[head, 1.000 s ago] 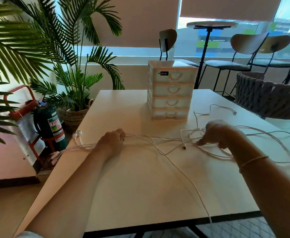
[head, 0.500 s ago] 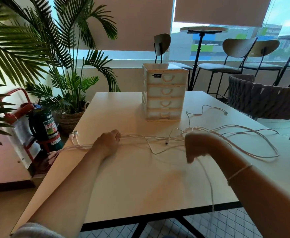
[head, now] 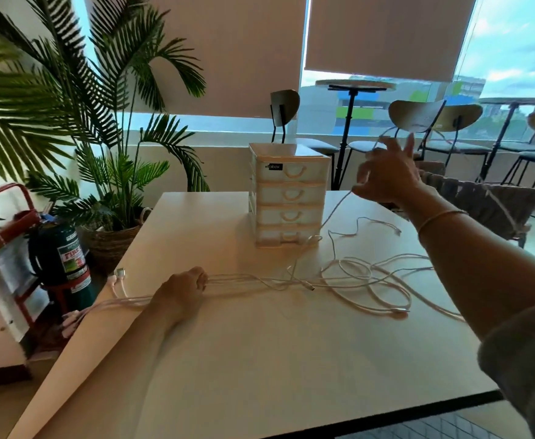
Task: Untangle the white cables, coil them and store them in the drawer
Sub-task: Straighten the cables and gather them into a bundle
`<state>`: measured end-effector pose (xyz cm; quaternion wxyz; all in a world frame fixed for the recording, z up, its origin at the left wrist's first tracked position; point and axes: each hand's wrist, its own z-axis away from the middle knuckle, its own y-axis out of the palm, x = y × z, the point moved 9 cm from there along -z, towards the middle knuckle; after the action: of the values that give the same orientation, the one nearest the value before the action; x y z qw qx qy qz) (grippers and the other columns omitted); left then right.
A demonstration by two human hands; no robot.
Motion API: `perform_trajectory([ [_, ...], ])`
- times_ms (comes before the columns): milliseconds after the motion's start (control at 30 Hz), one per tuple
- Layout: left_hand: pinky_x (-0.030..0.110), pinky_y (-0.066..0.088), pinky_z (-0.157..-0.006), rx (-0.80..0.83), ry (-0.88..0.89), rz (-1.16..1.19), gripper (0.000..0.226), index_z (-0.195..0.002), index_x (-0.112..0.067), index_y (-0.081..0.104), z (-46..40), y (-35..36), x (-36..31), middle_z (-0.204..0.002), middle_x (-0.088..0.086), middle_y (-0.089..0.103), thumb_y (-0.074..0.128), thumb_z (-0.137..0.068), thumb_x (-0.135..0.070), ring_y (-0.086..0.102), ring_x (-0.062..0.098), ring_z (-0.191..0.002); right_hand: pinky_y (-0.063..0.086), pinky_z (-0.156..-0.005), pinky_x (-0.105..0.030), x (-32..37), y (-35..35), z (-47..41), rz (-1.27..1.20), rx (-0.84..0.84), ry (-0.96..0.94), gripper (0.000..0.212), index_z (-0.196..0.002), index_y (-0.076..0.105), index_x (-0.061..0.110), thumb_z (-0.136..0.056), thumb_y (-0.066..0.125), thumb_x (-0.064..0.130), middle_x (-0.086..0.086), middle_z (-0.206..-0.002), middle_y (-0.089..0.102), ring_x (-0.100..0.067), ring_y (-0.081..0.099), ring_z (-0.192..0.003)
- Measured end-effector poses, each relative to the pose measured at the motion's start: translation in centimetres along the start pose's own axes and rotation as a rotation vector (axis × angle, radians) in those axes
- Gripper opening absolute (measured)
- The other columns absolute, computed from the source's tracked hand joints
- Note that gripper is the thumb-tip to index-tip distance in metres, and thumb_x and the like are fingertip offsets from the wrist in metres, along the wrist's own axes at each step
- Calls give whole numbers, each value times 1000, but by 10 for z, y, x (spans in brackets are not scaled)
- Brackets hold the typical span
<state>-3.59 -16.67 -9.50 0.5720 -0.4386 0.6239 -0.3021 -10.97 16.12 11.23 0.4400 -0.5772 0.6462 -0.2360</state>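
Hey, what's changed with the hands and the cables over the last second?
The right hand rose from the tangle on the table to beside the drawer unit, drawing one white cable up with it. The left hand still grips the bundled cables at the table's left side. All drawers stay closed.

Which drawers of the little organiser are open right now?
None: all four fronts of the drawer unit sit flush with its frame. The white cables lie uncoiled on the table.
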Motion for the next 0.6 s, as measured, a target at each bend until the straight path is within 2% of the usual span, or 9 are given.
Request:
perform_trajectory([
  [67,33,42,-78,0,3,5,18,-88,-19,50,-1,0,0,-104,13,64,35,-97,-19,57,31,-94,15,-112,-54,10,2,-11,-92,63,-51,34,-97,72,17,-85,55,43,-8,-127,57,-29,33,-131],
  [133,33,43,-78,-1,7,6,17,-86,-20,48,-2,1,1,-104,13,64,35,-97,-20,58,31,-94,39,-101,-40,17,17,-8,-317,173,-10,31,-95,73,8,-86,56,33,-12,-112,66,-28,53,-113],
  [167,33,43,-79,-2,8,8,17,-89,-17,51,-3,0,1,-105,14,65,36,-98,-21,58,31,-95,45,-92,-36,20,29,-2,-463,243,20,26,-88,73,5,-84,59,26,-12,-102,69,-27,59,-102],
  [267,32,43,-80,-6,3,1,23,-99,-10,54,-5,1,3,-106,15,65,37,-98,-26,58,32,-98,44,-68,-28,32,71,20,-700,500,72,19,-64,70,11,-79,61,19,-1,-71,70,-18,60,-74],
  [367,33,44,-80,-19,11,0,25,-99,-10,54,-6,0,2,-106,16,65,36,-98,-27,59,33,-98,39,-64,-25,50,92,37,-826,683,96,27,-63,64,12,-86,51,17,8,-53,67,-13,60,-68],
  [433,34,45,-81,-24,17,7,24,-98,-9,54,-7,0,0,-105,16,65,37,-98,-26,59,34,-98,39,-67,-26,63,100,43,-903,762,132,26,-68,58,9,-88,47,22,5,-52,66,-17,60,-65],
  [500,34,45,-81,-24,21,7,23,-96,-9,54,-7,0,-1,-104,16,65,37,-98,-25,59,34,-97,41,-72,-30,72,107,44,-861,801,145,32,-70,56,9,-87,52,36,-3,-63,68,-19,60,-62],
  [567,35,45,-81,-17,26,12,20,-90,-13,52,-6,1,-2,-103,16,65,37,-98,-24,59,34,-96,47,-71,-30,76,115,46,-635,832,119,38,-78,61,8,-86,57,45,-7,-83,69,-19,63,-66],
  [600,35,45,-81,-11,29,16,19,-87,-15,50,-5,1,-3,-103,16,65,37,-98,-24,59,34,-96,50,-72,-32,72,117,46,-488,800,120,37,-90,63,7,-86,58,43,-8,-95,67,-21,65,-76],
])
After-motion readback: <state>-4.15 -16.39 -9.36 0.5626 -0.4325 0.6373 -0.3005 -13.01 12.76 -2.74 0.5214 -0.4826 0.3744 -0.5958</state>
